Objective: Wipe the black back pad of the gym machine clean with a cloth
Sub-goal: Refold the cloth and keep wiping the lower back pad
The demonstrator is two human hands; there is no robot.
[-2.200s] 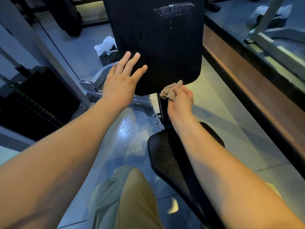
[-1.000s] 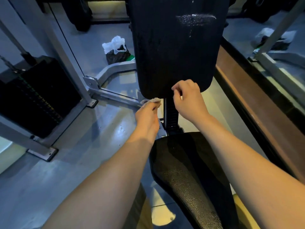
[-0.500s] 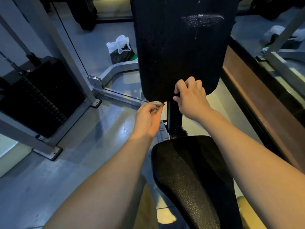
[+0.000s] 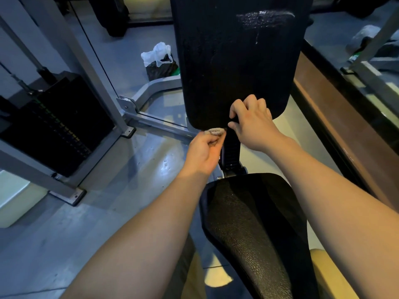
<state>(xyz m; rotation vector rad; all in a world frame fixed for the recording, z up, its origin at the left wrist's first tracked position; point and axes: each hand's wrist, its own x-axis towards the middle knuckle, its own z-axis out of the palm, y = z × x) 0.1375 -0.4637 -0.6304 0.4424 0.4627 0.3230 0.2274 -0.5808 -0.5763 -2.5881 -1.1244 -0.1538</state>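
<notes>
Two things at the left are sitting well apart from the work: the weight stack (image 4: pixel 54 126) and a white plastic bag (image 4: pixel 158 55) on the floor. Next, the left hand (image 4: pixel 203 152) is gripping a small bunched cloth (image 4: pixel 214 131) and pressing it up against the bottom rim of the black back pad (image 4: pixel 233 61), probably to catch grime along the underside that a flat swipe would miss. That pad is standing upright above the seat pad (image 4: pixel 254 223), and a pale streak (image 4: pixel 263 18) is showing near its top, so I judge the upper face is not yet getting wiped. The right hand (image 4: pixel 252 124) is clamping the pad's lower edge, fingers curled on the face and thumb tucked beneath, likely steadying it against the left hand's push. Compared with two seconds ago, the cloth is now sitting in the left hand rather than the right. The left hand is no longer lying flat on the pad's face.
</notes>
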